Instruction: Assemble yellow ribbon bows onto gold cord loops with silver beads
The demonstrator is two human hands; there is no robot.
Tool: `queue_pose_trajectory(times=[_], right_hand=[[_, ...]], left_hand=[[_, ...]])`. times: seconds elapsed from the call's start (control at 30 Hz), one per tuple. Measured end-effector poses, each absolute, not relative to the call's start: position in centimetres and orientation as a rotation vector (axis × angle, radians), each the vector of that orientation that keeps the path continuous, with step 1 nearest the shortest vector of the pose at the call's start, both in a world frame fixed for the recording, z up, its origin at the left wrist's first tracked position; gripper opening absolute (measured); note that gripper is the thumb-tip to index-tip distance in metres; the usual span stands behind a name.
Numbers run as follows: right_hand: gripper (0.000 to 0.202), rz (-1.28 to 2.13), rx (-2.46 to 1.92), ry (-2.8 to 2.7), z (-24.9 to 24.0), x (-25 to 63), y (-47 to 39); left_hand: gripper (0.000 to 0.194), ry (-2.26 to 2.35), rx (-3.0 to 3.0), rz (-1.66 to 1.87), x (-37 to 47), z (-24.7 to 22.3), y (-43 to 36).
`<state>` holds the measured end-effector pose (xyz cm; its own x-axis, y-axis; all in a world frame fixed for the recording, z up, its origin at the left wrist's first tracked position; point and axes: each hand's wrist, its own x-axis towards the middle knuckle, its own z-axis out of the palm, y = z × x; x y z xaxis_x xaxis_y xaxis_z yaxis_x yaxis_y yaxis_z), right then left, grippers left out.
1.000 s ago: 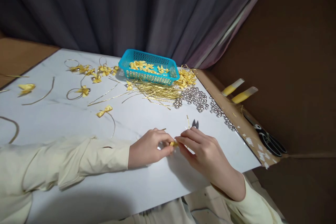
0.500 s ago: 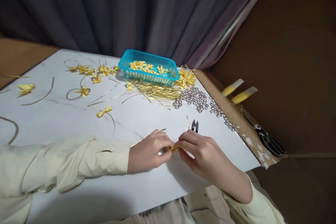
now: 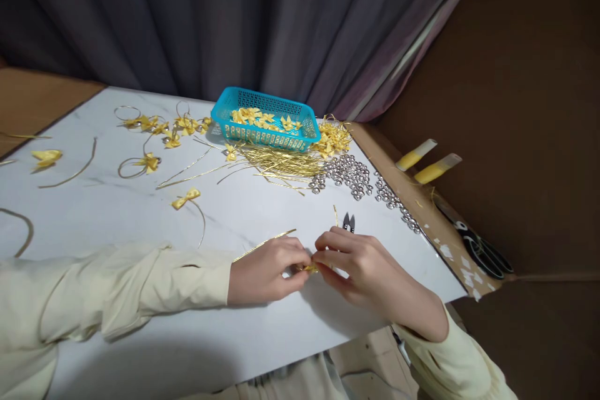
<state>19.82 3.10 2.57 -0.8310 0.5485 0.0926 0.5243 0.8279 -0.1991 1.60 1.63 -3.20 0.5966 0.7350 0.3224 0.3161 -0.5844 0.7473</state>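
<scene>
Near the front of the white table, my left hand and my right hand meet fingertip to fingertip. Pinched between them is a small yellow ribbon bow, mostly covered by the fingers; both hands are closed on it. A length of gold cord lies just beyond my left hand. Thread snips lie directly past my right hand, their blades pointing away and their handles hidden. Beside the snips is a short piece of gold cord.
A blue basket holds yellow bows. In front lie a bundle of gold cords and many silver rings. Finished-looking bows with loops are spread to the left. Scissors and two yellow-filled tubes lie at the right.
My right hand has shifted slightly upward and its forearm has lifted a little. Both hands keep their pinch on the bow. The things on the table stay put.
</scene>
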Motion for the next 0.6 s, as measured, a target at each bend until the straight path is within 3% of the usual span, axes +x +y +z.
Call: queue_pose_trajectory(times=[0.6], right_hand=[[0.017,0.685,-0.844,-2.718,2.67,20.75,3.91]], left_hand=[[0.018,0.74,2.095,0.847,1.54,-2.96,1.59]])
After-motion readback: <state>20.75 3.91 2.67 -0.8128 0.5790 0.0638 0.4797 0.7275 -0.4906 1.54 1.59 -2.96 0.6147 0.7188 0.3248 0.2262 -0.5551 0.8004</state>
